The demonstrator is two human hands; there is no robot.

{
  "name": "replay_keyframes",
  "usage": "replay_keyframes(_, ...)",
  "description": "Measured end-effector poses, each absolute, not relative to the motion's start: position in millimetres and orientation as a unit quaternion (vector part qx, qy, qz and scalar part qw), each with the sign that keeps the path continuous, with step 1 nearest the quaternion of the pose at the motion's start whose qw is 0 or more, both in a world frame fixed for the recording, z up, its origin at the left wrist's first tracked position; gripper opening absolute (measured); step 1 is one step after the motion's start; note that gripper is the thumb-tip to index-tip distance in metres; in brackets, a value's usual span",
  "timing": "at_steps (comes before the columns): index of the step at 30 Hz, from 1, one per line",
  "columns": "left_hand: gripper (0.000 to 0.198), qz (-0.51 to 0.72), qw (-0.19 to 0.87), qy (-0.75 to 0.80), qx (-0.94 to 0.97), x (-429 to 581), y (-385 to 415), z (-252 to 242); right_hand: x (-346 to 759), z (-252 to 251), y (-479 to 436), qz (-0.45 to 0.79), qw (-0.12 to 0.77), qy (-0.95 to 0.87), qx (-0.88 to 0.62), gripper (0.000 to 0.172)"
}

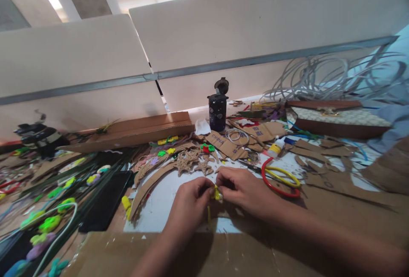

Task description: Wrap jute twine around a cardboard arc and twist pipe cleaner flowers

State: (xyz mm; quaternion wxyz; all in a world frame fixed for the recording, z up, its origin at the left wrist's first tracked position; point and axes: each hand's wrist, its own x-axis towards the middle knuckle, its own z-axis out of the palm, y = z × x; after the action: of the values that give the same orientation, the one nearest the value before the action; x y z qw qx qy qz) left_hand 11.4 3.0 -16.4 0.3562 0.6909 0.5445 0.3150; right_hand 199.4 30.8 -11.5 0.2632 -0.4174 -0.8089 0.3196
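Observation:
My left hand (193, 202) and my right hand (241, 189) meet at the middle of the workspace, both pinched on a small yellow pipe-cleaner piece (216, 193). A thin yellow end hangs below the left fingertips. The piece's exact shape is partly covered by my fingers. Just beyond the hands lie twine-wrapped stars (183, 162) and a curved cardboard strip (150, 189). Scissors with red and yellow handles (281, 181) rest to the right of my right hand. Red and green flower shapes (207, 148) sit behind the stars.
A dark bottle with its lid raised (217, 111) stands at the back, near printed cardboard scraps (225, 144). A glue bottle (276, 147) and a patterned handbag (335, 119) are at right. At left lie a black phone-like slab (107, 200) and several colourful fuzzy pieces (49, 223).

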Motion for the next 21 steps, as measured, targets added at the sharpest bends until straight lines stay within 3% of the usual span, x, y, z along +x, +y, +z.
replay_keyframes(5, 0.014, 0.295, 0.346, 0.537, 0.711, 10, 3, -18, 199, -12, 31, 0.318, 0.268, -0.809, -0.416, 0.011)
replay_keyframes(9, 0.011, 0.385, 0.442, 0.536, 0.608, 13, 9, -27, 200, -16, 36, 0.343, 0.295, -0.791, -0.412, 0.009)
replay_keyframes(13, 0.023, 0.47, 0.534, 0.521, 0.471, 15, 14, -29, 203, -17, 42, 0.377, 0.325, -0.758, -0.421, 0.01)
replay_keyframes(21, 0.032, 0.502, 0.565, 0.505, 0.417, 19, 11, -24, 199, -21, 40, 0.419, 0.336, -0.734, -0.415, 0.011)
